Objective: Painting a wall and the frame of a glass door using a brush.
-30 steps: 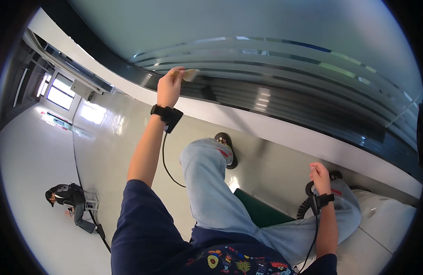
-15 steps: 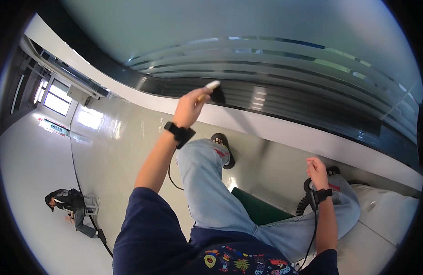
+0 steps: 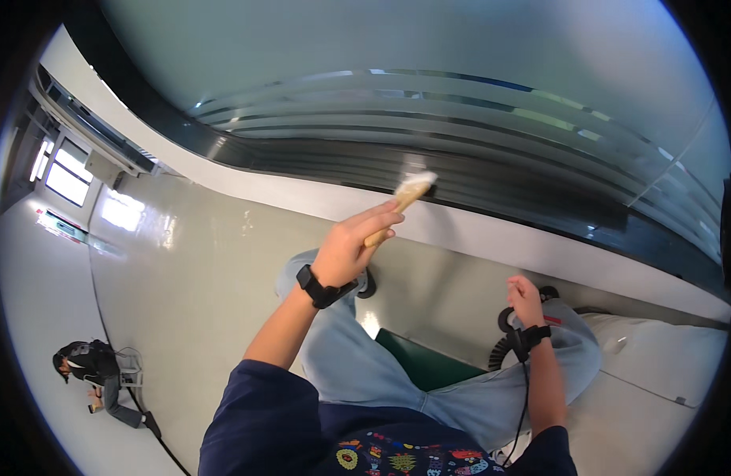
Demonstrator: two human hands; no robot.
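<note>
My left hand point(image 3: 351, 247), fingers pinching the wooden-handled pale-bristle brush point(image 3: 403, 198), has come down and right from the dark window track point(image 3: 492, 178) toward frame centre: bristles now off it. Right hand point(image 3: 526, 297) rests loosely curled on my knee, lower right.

A glossy pale floor point(image 3: 215, 262) spreads out below me, catching bright patches of light from the windows point(image 3: 60, 174) far off at my left. A long dark band point(image 3: 492, 170) runs across the wall ahead, with a white strip point(image 3: 492, 234) just beneath it. Under my light blue jeans point(image 3: 365, 373) lies a green mat point(image 3: 421, 365). My navy sleeve point(image 3: 262, 420) fills the lower edge. Well apart, down at my left, another person point(image 3: 100, 377) in dark clothes crouches on the floor.
</note>
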